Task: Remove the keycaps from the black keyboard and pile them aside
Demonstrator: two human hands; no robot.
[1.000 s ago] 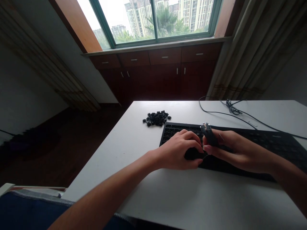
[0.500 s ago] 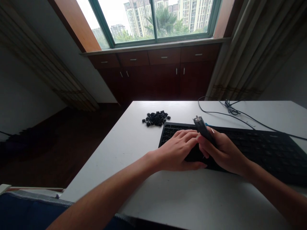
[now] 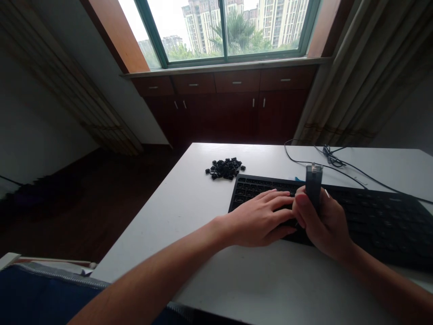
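A black keyboard [image 3: 379, 221] lies on the white table, its left part bare of keycaps and its right part still carrying keys. My left hand [image 3: 264, 216] rests flat across the keyboard's left half, fingers stretched out, holding nothing. Just beside it, my right hand [image 3: 326, 225] is closed in a fist around a dark, see-through lighter [image 3: 314, 185], metal top pointing up. The lighter's lower end and the spot beneath both hands are hidden. Beyond the keyboard's upper left corner lies a heap of black keycaps [image 3: 226, 169].
A black cable [image 3: 352, 167] with a tied bundle [image 3: 329, 155] runs over the back right of the white table [image 3: 162, 212]. A small blue piece [image 3: 298, 179] shows behind the keyboard. Dark red cabinets [image 3: 233, 113] stand below the window.
My right hand has shifted right and turned the lighter from tilted left to nearly upright. My left hand has slid slightly right. The whole view has shifted a little.
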